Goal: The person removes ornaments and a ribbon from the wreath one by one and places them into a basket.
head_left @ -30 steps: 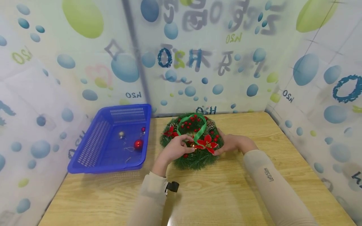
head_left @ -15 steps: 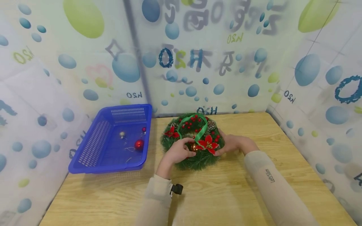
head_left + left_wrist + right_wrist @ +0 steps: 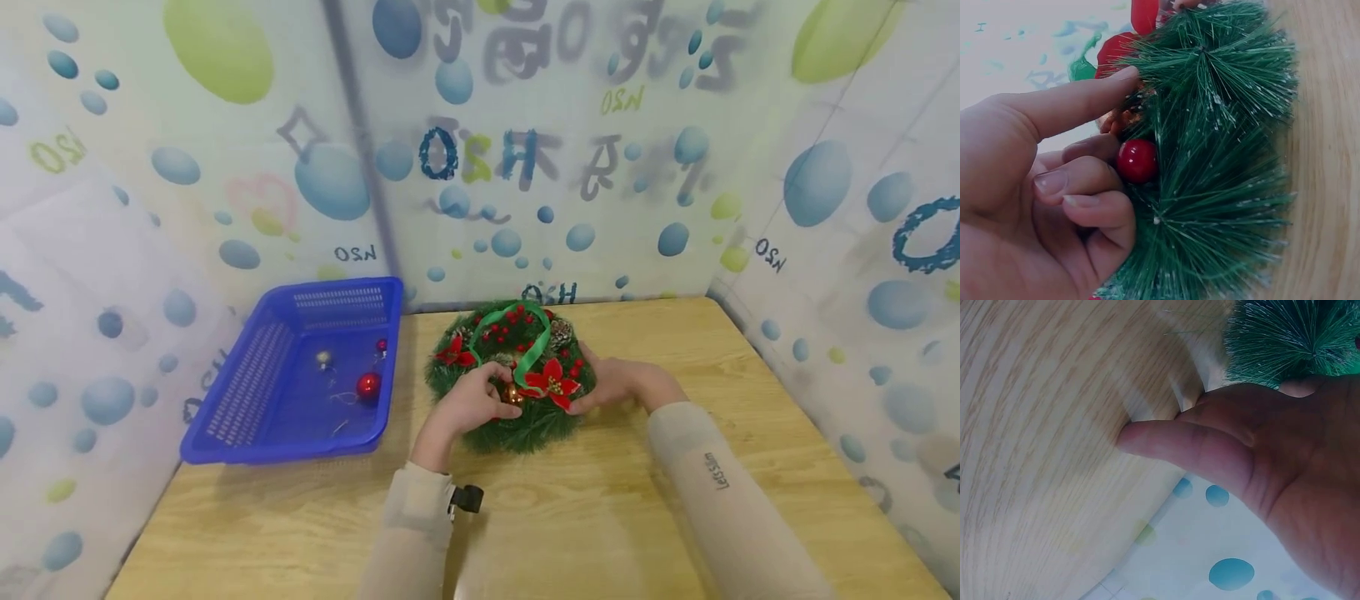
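A green Christmas wreath (image 3: 521,433) lies on the wooden table with red berries, pine cones and red poinsettias (image 3: 552,383). A green ribbon (image 3: 531,357) loops over its top. Thumb and index finger of my left hand (image 3: 474,398) are on either side of a gold ball ornament (image 3: 513,395) at the wreath's front. In the left wrist view my other fingers are curled beside a shiny red berry (image 3: 1137,160). My right hand (image 3: 609,383) holds the wreath's right edge, thumb near the front poinsettia. In the right wrist view its fingers reach down to the table.
Left of the wreath stands a blue plastic basket (image 3: 281,454). Inside it lie a red ball ornament (image 3: 368,386), a pale gold one (image 3: 323,357) and a small red one (image 3: 382,344). A patterned curtain (image 3: 480,242) hangs behind the table (image 3: 570,517).
My left thumb and index finger have spread apart, and more of the gold ball shows between them. The right hand and the wreath keep their place.
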Demonstrator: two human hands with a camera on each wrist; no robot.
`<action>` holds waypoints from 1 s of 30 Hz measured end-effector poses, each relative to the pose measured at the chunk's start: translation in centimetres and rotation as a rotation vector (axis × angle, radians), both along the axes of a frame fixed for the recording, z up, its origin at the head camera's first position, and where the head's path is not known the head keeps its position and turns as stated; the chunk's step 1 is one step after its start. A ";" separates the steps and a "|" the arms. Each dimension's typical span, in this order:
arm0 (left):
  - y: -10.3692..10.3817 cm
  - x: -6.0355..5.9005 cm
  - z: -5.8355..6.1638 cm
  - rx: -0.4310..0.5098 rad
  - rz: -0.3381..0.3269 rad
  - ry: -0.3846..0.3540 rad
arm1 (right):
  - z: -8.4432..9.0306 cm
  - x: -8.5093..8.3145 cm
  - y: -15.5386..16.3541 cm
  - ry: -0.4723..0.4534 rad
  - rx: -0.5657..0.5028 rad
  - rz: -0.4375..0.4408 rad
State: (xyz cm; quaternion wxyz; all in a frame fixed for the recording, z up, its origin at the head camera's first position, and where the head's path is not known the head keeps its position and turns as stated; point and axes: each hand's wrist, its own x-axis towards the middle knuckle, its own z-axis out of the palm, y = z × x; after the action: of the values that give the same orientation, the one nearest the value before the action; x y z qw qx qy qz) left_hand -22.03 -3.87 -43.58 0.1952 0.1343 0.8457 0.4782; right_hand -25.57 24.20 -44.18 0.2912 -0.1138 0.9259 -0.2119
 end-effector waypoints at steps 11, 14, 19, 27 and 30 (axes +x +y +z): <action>-0.4 -0.1 1.2 -0.027 0.038 0.064 | 0.6 -0.1 0.0 0.013 0.002 0.017; -0.7 0.0 1.3 0.003 0.042 0.059 | 0.5 -0.1 -0.1 0.008 -0.012 0.018; -1.1 0.3 2.1 0.016 0.054 0.077 | 0.3 -0.1 -0.1 0.003 -0.018 0.015; -1.8 0.7 3.2 0.048 0.063 0.128 | 0.0 -0.2 0.1 -0.002 -0.015 0.008; -2.0 0.9 3.6 0.048 0.067 0.145 | 0.0 -0.1 0.1 -0.005 -0.013 0.001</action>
State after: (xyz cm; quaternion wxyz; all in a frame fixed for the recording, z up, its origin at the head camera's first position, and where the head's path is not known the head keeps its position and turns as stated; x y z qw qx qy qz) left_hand -21.08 -5.91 -39.94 0.1142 0.1450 0.8498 0.4937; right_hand -25.70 24.28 -44.17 0.2931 -0.1157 0.9237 -0.2181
